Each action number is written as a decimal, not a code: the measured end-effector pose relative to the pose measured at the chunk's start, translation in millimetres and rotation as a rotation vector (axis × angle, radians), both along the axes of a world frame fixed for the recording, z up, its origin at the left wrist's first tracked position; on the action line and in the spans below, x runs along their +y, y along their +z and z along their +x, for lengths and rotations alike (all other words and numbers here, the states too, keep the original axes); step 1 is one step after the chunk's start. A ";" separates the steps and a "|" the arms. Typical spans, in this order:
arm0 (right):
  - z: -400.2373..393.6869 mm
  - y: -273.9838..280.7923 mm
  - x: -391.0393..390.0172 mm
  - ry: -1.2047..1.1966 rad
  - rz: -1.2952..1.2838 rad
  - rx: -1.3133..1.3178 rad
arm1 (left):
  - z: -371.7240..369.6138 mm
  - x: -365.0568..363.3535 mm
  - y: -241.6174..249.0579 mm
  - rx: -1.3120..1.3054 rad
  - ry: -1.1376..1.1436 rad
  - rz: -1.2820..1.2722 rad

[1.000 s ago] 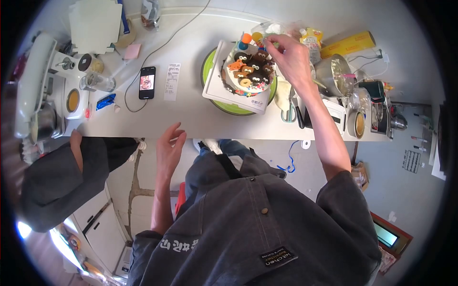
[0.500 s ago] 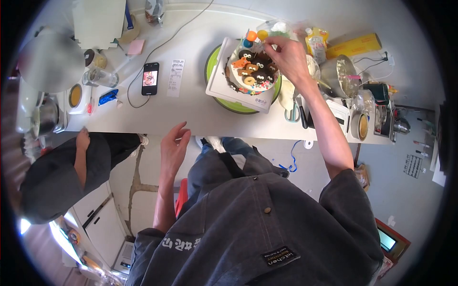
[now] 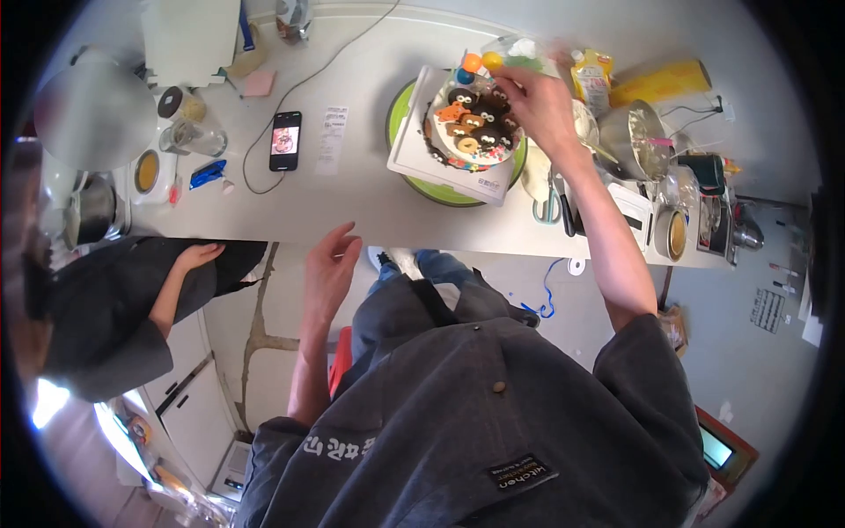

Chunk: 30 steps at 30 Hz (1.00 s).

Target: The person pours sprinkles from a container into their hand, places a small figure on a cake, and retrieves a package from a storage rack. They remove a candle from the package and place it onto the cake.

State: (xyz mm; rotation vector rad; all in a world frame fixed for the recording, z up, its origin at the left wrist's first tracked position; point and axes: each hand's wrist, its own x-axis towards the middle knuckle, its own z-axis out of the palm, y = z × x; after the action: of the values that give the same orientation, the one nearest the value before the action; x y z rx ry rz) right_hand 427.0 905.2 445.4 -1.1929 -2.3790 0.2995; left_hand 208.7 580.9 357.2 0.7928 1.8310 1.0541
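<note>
A round cake [image 3: 471,128] topped with dark and orange cookie faces sits on a white board [image 3: 414,158] over a green turntable [image 3: 440,195]. My right hand [image 3: 541,106] reaches over the cake's far right edge, fingertips pinched on a small decoration there; motion blur hides what it is. Coloured balls [image 3: 480,63] stand at the cake's back. My left hand [image 3: 330,264] hovers open and holding nothing at the table's front edge [image 3: 352,233], below the phone.
A phone [image 3: 284,141] on a cable and a paper slip [image 3: 333,139] lie left of the cake. Scissors [image 3: 547,207], a metal bowl [image 3: 647,141], a yellow box [image 3: 660,84] and jars crowd the right. A stand mixer [image 3: 88,114] and another person [image 3: 106,308] are at the left.
My right hand stays pinched at the cake's back right edge. My left hand has lifted slightly toward the table edge. The other person's hand has dropped from the table.
</note>
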 end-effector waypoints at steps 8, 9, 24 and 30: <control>37.5 13.2 -32.7 -0.130 -0.080 0.222 | -4.6 -15.0 -27.5 0.014 -0.018 0.001; 50.8 4.6 -37.2 -0.194 -0.148 0.258 | -4.6 -16.3 -30.6 0.020 -0.014 -0.046; 312.2 -250.5 -331.1 -0.218 -1.152 0.214 | -19.0 -190.4 -237.8 0.127 -0.041 -0.522; 324.1 -203.6 -379.4 -0.612 -1.183 -0.169 | -31.8 -263.8 -272.8 -0.090 0.034 -0.811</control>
State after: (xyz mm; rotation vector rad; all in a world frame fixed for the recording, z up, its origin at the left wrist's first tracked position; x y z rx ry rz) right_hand 751.1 525.8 241.8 -2.4053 -1.7152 1.5387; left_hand 176.9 317.1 84.4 0.2185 1.9606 0.2828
